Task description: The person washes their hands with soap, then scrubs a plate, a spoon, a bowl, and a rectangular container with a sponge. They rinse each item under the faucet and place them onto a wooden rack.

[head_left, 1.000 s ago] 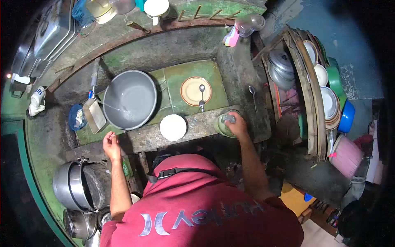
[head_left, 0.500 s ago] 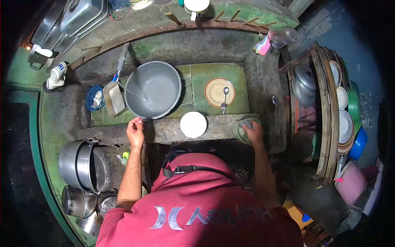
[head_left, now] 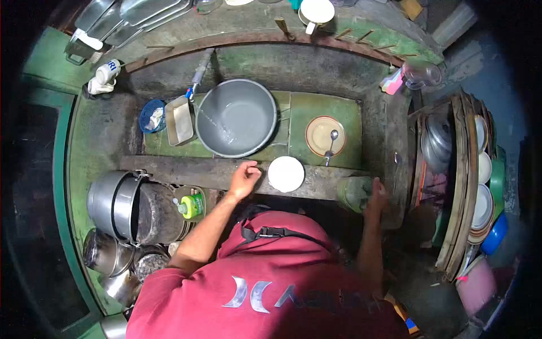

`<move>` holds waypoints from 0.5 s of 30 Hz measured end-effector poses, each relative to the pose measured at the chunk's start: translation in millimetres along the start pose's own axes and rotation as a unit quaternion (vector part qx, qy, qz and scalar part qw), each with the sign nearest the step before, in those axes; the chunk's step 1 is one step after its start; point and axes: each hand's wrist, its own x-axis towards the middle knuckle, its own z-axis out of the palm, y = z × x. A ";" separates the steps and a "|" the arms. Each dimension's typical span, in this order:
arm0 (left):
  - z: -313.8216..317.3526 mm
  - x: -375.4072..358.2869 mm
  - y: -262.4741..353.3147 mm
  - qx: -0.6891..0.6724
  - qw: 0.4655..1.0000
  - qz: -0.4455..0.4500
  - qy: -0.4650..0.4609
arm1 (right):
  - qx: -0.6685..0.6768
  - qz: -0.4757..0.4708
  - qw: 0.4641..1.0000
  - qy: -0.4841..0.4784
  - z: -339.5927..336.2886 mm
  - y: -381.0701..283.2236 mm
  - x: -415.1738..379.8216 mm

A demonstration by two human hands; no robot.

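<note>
My left hand is over the grey ledge, fingers loosely bent and apart, with nothing visible in it. Just right of it, a white round dish rests on the ledge. My right hand, slightly blurred, is beside the right edge of a greenish see-through container; its fingers look apart and hold nothing visible. Behind the ledge, a thin stream of water runs into a large grey basin. To its right lies a cream plate with a spoon on it.
A metal tray and a blue basket stand left of the basin. Large pots and a green-yellow bottle are at lower left. On the right, a wooden rack holds dishes. Mugs sit along the back ledge.
The view has shifted, moving the scene rightward in the picture. My left hand has moved from below the basin toward the white dish. My right hand has left the greenish container's top for its right side.
</note>
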 end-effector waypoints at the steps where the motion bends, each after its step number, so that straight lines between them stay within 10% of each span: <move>1: 14.0 2.0 -8.8 0.011 1.000 -0.001 -0.027 | 0.047 0.028 0.998 0.027 -0.5 -7.0 -3.1; 7: 51.3 12.5 17.7 -0.010 0.937 -0.324 -0.127 | 0.078 -0.032 0.992 -0.099 -8.5 3.1 0.5; 11: 65.3 14.6 10.0 -0.057 0.932 -0.338 -0.118 | -0.018 -0.160 0.987 -0.010 -15.7 21.1 15.9; 15: 68.1 17.1 14.6 -0.113 0.932 -0.315 -0.140 | -0.121 -0.076 0.988 0.058 -7.7 -3.0 9.4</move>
